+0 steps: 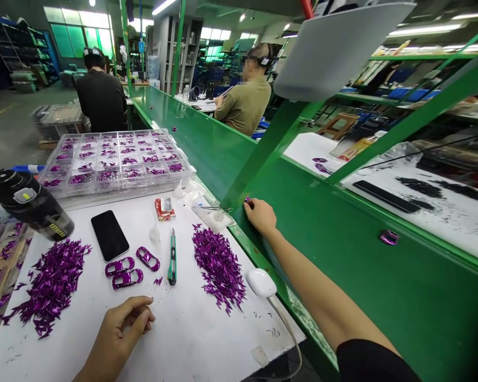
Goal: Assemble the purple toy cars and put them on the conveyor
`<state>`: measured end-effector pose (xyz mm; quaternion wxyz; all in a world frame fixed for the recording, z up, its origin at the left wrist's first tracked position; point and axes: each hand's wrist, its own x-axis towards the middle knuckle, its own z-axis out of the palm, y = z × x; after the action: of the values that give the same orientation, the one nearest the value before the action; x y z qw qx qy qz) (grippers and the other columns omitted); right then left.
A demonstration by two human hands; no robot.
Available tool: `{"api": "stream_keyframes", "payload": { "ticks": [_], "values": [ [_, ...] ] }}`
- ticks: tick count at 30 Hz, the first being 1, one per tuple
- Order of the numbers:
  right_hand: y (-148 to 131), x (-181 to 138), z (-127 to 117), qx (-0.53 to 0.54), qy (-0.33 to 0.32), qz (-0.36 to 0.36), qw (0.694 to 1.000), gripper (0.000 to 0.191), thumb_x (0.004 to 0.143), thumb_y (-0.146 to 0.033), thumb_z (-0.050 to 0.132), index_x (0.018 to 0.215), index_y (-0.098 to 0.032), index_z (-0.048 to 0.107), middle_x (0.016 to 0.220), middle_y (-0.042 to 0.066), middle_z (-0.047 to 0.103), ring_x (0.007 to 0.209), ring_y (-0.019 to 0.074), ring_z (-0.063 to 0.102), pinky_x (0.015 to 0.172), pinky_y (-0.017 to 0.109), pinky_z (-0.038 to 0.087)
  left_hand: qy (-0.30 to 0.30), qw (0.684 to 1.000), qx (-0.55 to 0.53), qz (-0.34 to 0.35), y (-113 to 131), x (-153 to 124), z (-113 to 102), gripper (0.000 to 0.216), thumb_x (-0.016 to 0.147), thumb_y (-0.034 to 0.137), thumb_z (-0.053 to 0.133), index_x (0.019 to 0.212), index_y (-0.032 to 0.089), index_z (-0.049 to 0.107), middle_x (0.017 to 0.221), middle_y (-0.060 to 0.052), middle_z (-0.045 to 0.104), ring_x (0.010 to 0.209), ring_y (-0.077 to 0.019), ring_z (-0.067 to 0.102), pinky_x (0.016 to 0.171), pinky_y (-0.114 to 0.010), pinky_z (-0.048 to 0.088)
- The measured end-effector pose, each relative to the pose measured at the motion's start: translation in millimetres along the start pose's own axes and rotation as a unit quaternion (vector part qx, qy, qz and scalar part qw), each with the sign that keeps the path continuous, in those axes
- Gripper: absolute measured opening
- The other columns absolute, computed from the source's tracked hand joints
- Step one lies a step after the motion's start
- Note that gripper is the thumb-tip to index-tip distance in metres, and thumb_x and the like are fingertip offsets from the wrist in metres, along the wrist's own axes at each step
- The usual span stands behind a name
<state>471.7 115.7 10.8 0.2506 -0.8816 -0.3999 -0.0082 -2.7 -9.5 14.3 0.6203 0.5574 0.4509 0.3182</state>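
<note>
My right hand reaches out to the near edge of the green conveyor belt, its fingers closed on a small purple toy car body. My left hand rests on the white table with its fingers curled loosely and nothing visible in them. Just beyond it lie three purple car bodies. A green utility knife lies between them and a heap of purple trimmings.
A second heap of purple scraps, a black phone, a dark bottle and clear trays of purple parts are on the table. Another purple car rides the belt. Two people work farther along the line.
</note>
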Motion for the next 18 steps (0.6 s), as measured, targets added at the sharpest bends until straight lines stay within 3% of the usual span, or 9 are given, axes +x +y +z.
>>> {"api": "stream_keyframes", "payload": {
  "ticks": [2,4,7,8,9,11,14,16,18],
  "values": [
    [-5.4,-12.6,-14.4,0.010,0.044,0.007,0.999,0.033,0.095,-0.040,0.058,0.093,-0.010,0.070,0.097,0.017,0.071,0.098,0.0279,0.066,0.091,0.046,0.052,-0.002,1.000,-0.005,0.007,0.3,-0.5,0.2,0.037,0.090,0.054,0.065,0.104,0.022,0.077,0.083,-0.006,0.074,0.075,-0.0192,0.068,0.072,-0.030,0.058],
    [-10.2,-42.0,-33.9,0.025,0.111,0.008,0.993,0.038,0.094,-0.041,0.052,0.093,-0.008,0.070,0.095,0.023,0.071,0.099,0.0328,0.066,0.093,0.050,0.049,-0.002,1.000,-0.017,0.012,1.7,-0.7,0.2,0.034,0.091,0.052,0.065,0.102,0.022,0.077,0.083,-0.006,0.074,0.075,-0.0190,0.069,0.073,-0.030,0.059],
    [-24.9,-122.7,-56.9,0.060,0.210,-0.015,0.976,0.047,0.095,-0.046,0.050,0.122,-0.008,0.061,0.112,0.021,0.070,0.100,0.0301,0.069,0.096,0.049,0.052,0.005,0.998,-0.051,0.022,3.0,0.6,-0.9,0.031,0.094,0.048,0.063,0.099,0.021,0.078,0.084,-0.007,0.074,0.075,-0.0192,0.069,0.073,-0.032,0.060],
    [-33.4,-156.7,-59.9,0.081,0.227,-0.046,0.969,0.046,0.094,-0.048,0.056,0.123,-0.013,0.061,0.111,0.017,0.071,0.097,0.0276,0.071,0.093,0.045,0.056,0.008,0.997,-0.067,0.028,2.6,1.5,-1.3,0.031,0.095,0.047,0.063,0.102,0.022,0.078,0.087,-0.007,0.075,0.077,-0.0197,0.070,0.074,-0.033,0.060],
    [-44.1,-191.8,-60.0,0.128,0.222,-0.133,0.957,0.040,0.090,-0.045,0.065,0.118,-0.017,0.063,0.107,0.014,0.072,0.092,0.0268,0.072,0.088,0.044,0.059,0.005,0.996,-0.085,0.033,1.6,2.5,-1.6,0.031,0.095,0.047,0.062,0.107,0.022,0.077,0.093,-0.009,0.077,0.080,-0.0207,0.071,0.077,-0.035,0.061],
    [-70.8,-257.0,-52.5,0.190,0.122,-0.339,0.913,0.028,0.090,-0.030,0.070,0.116,-0.022,0.063,0.105,0.010,0.074,0.090,0.0248,0.074,0.081,0.040,0.064,-0.023,0.989,-0.144,0.021,-1.0,4.7,-2.1,0.039,0.095,0.050,0.063,0.123,0.024,0.072,0.111,-0.012,0.076,0.092,-0.0244,0.073,0.082,-0.040,0.061],
    [-114.6,-316.9,-34.7,0.220,0.005,-0.503,0.836,0.040,0.091,-0.007,0.060,0.129,-0.017,0.057,0.113,0.015,0.074,0.106,0.0268,0.072,0.085,0.041,0.065,-0.056,0.962,-0.263,-0.052,-3.0,7.3,-3.5,0.062,0.091,0.056,0.066,0.145,0.026,0.055,0.123,-0.015,0.071,0.104,-0.0284,0.072,0.082,-0.043,0.062],
    [-138.0,-321.6,-28.0,0.212,-0.037,-0.558,0.802,0.039,0.091,-0.007,0.061,0.130,-0.013,0.056,0.113,0.017,0.074,0.107,0.0276,0.072,0.086,0.042,0.065,-0.022,0.944,-0.314,-0.094,-0.8,8.3,-6.1,0.069,0.087,0.052,0.073,0.146,0.024,0.051,0.109,-0.011,0.072,0.095,-0.0247,0.072,0.077,-0.039,0.061],
    [-154.5,-300.9,-26.3,0.224,-0.097,-0.552,0.798,0.025,0.094,-0.020,0.064,0.119,-0.016,0.062,0.099,0.011,0.076,0.090,0.0232,0.075,0.077,0.036,0.065,0.016,0.934,-0.341,-0.108,3.7,9.2,-10.2,0.064,0.083,0.046,0.079,0.138,0.020,0.056,0.098,-0.007,0.070,0.082,-0.0195,0.069,0.068,-0.033,0.059]
  ]
}}
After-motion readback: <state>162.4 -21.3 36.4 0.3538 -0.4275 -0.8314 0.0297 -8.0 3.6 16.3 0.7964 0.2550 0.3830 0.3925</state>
